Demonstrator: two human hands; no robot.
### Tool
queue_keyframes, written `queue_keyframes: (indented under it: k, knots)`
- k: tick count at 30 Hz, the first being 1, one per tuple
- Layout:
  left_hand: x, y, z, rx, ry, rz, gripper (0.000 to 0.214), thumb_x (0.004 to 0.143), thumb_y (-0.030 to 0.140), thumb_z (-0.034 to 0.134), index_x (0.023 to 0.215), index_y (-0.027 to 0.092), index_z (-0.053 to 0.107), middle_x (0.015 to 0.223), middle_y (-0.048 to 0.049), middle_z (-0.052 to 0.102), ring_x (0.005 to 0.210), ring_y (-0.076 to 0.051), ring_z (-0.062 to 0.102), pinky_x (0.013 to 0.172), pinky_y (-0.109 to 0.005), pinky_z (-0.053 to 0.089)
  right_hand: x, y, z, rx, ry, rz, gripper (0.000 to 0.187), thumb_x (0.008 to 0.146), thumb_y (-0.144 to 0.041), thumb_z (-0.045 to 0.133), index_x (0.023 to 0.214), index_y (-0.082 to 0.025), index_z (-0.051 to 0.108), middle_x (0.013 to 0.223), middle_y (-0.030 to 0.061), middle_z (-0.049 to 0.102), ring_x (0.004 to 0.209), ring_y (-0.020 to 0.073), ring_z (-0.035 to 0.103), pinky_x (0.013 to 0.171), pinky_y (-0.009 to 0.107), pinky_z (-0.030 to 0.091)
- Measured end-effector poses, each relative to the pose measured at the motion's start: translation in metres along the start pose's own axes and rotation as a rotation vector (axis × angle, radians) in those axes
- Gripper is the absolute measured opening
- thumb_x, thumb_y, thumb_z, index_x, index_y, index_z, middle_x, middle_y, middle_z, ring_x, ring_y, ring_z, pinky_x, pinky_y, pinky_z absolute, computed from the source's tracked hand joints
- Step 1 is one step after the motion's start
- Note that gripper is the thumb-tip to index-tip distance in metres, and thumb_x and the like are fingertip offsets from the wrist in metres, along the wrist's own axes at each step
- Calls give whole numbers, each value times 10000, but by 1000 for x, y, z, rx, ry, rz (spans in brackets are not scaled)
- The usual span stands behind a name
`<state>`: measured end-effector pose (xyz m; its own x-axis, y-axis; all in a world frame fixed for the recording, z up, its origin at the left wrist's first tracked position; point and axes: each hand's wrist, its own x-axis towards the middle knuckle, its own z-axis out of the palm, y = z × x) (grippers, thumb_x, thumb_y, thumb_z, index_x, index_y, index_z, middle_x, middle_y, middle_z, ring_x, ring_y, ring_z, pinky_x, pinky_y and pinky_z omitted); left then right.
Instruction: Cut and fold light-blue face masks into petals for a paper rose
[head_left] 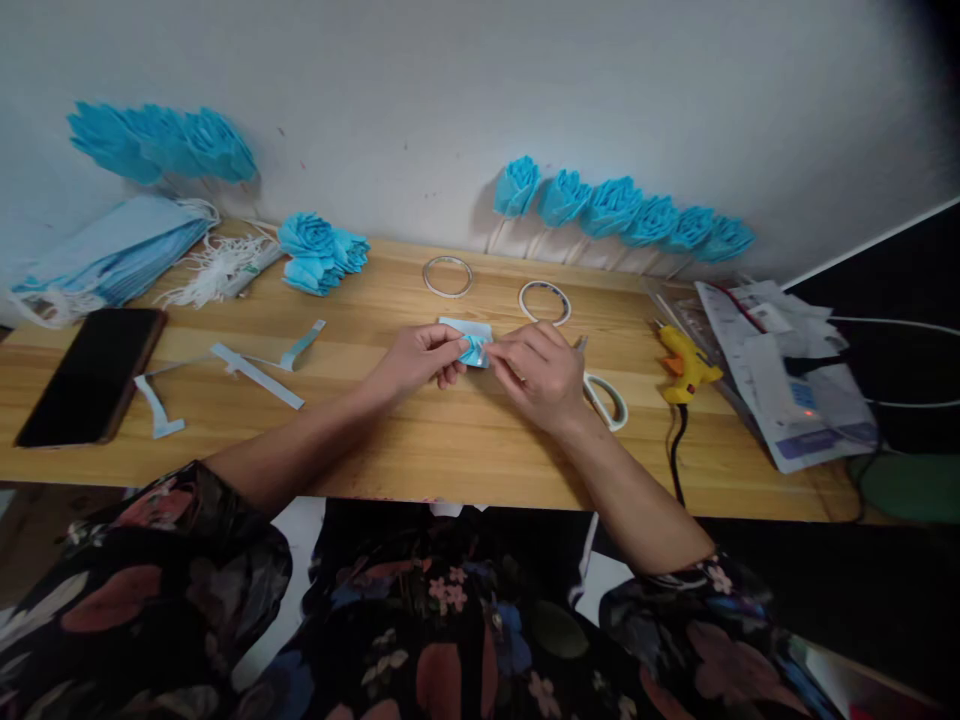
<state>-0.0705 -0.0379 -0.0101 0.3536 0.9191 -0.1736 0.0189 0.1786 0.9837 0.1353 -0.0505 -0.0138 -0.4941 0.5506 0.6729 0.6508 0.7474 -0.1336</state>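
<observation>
My left hand (424,360) pinches a small piece of light-blue mask fabric (477,330), gathered into creases near the thumb tip. From the other side my right hand (536,372) has thumb and fingers closed at the fabric's right edge; the fingertips partly cover what they grip. The piece is held just above the wooden table. A pair of scissors (609,402) lies beside my right hand, its blades mostly hidden behind the wrist. Beyond my hands are two thin tape rolls (448,277) (545,302).
Blue fabric flowers on sticks (611,207) lean along the wall. Left are stacked face masks (127,250), white ear loops (225,268), loose blue flowers (311,245), a phone (94,375) and cut strips (259,376). Right are a yellow glue gun (686,368) and plastic packaging (787,400).
</observation>
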Motion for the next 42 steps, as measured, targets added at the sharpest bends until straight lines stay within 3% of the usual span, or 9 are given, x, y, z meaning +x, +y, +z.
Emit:
queue_keyframes:
  k: [7, 21, 27, 30, 33, 37, 42]
  knots:
    - [-1, 1, 1, -19, 2, -6, 199, 914, 238, 633, 737, 149, 616, 608, 18, 626, 485, -53, 543, 475, -163, 441, 2, -1, 1, -39, 63, -81, 98, 968, -171, 606, 942, -202, 695, 858, 55, 745, 806, 189, 630, 712, 336, 498]
    - [-1, 1, 1, -8, 5, -7, 207, 906, 258, 645, 729, 155, 616, 588, 20, 620, 485, -56, 537, 498, -173, 431, 2, -3, 2, -11, -14, -63, 143, 977, -178, 566, 955, -207, 704, 861, 56, 746, 802, 198, 625, 696, 339, 499]
    - [0, 1, 0, -4, 38, -43, 208, 916, 256, 628, 735, 153, 624, 541, 19, 617, 455, -60, 530, 485, -178, 383, 4, -3, -1, 116, -37, -59, 103, 925, -261, 634, 985, -217, 706, 896, 55, 750, 829, 219, 644, 720, 365, 515]
    - [-1, 1, -1, 7, 34, -43, 202, 906, 263, 644, 737, 153, 625, 539, 20, 617, 457, -63, 531, 491, -179, 392, 3, -2, -1, 203, -2, 41, 117, 938, -250, 596, 1001, -233, 693, 866, 40, 732, 796, 207, 641, 754, 381, 514]
    - [-2, 3, 1, 43, 13, -30, 192, 902, 235, 639, 731, 151, 620, 532, 24, 604, 462, -61, 524, 493, -174, 397, 2, -1, -1, 315, 25, 250, 157, 945, -244, 575, 1075, -243, 664, 901, 36, 724, 834, 202, 651, 794, 386, 524]
    - [-2, 3, 1, 112, -22, -6, 182, 893, 218, 640, 725, 153, 615, 531, 34, 570, 486, -64, 520, 494, -171, 410, 2, 0, 2, 572, -96, 428, 351, 925, -305, 625, 1273, -275, 598, 1035, 32, 721, 923, 189, 663, 848, 375, 542]
    - [0, -2, -2, 150, -83, 93, 206, 873, 324, 680, 762, 163, 616, 574, 34, 571, 515, -69, 520, 501, -178, 416, 1, 0, 10, 826, -180, 525, 463, 891, -380, 693, 1329, -280, 585, 892, -8, 667, 788, 144, 620, 806, 331, 539]
